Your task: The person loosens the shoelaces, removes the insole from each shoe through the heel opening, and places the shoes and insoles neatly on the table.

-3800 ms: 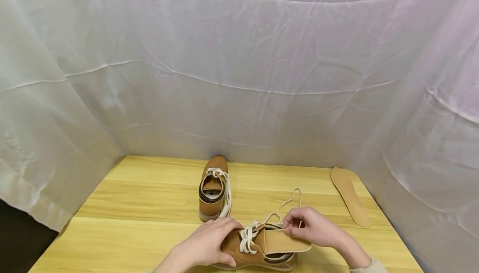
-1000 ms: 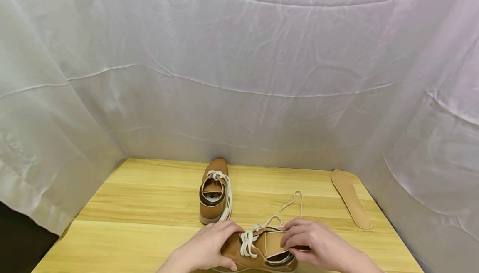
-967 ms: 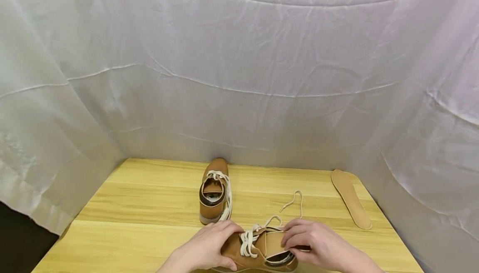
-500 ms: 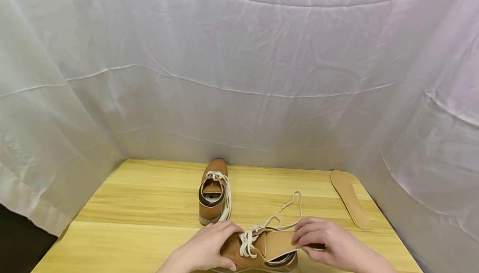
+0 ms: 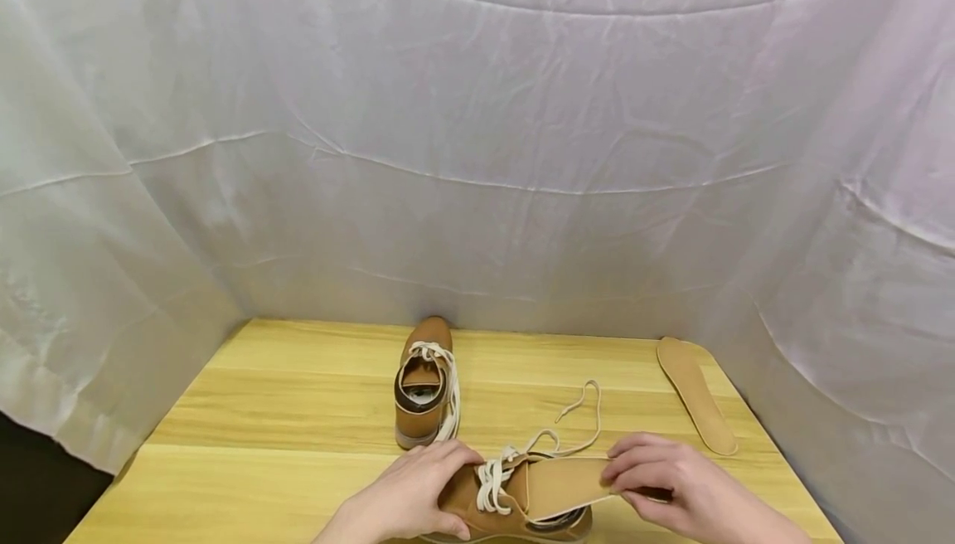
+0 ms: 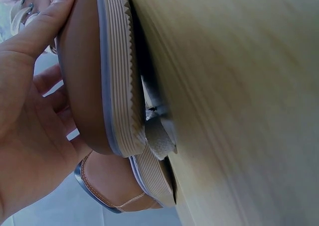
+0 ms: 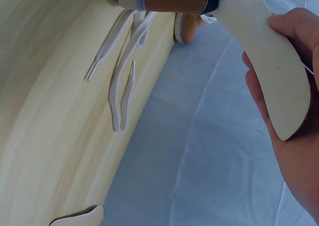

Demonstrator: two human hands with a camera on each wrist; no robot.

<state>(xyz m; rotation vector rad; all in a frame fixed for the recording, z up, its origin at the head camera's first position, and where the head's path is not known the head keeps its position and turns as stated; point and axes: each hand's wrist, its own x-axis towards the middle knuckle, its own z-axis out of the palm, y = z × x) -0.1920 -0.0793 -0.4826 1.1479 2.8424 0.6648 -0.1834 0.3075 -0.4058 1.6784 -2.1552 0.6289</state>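
Note:
A brown lace-up shoe (image 5: 515, 521) lies sideways near the front, toe to the left. My left hand (image 5: 414, 490) grips its toe, thumb on the near side and fingers over the far side; the left wrist view shows the thumb against the brown upper (image 6: 82, 76). A tan insole (image 5: 567, 482) sticks out of the shoe's opening over the heel, its front part hidden inside. My right hand (image 5: 671, 482) holds the outer end. In the right wrist view, the insole's pale underside (image 7: 274, 66) shows between thumb and fingers.
A second brown shoe (image 5: 419, 426) with loose pale laces stands behind, toe toward the grey cloth backdrop (image 5: 477, 262). Another tan insole (image 5: 695, 395) lies at the right of the wooden table (image 5: 298, 411). A loose lace (image 5: 598, 424) trails behind the held shoe.
My right hand has shifted right with the insole's end, and more of the insole now shows outside the shoe. The left hand stays on the toe.

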